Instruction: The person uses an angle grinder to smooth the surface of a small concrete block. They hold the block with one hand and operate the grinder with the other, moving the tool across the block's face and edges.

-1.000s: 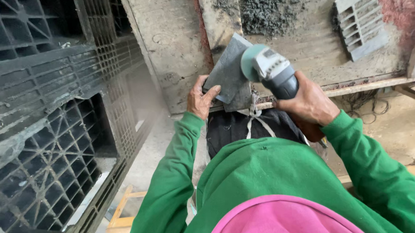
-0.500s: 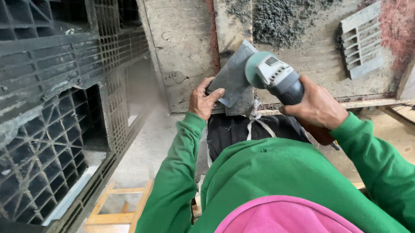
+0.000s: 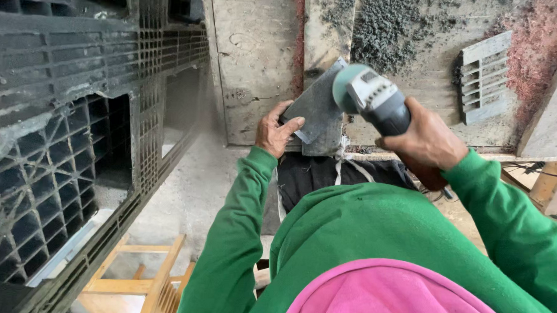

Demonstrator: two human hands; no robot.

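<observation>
Looking down from the head camera, 2 green-sleeved arms reach forward. The left hand [image 3: 276,133] is curled shut on the near edge of a flat, dark grey metal plate [image 3: 317,115], fingers on top, pressing it to a dusty wooden workbench [image 3: 257,64]. The right hand [image 3: 423,140] wraps closed around a grey and teal angle grinder [image 3: 369,98], whose round head meets the plate's far upper corner. Beyond that grip lie grey filings [image 3: 379,29]; to its right sits a slotted grey grille piece [image 3: 484,76].

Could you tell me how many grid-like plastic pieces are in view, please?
2: a big black crate at the left, and a small grey grid on the bench, right of the grinder. Others may be hidden.
</observation>
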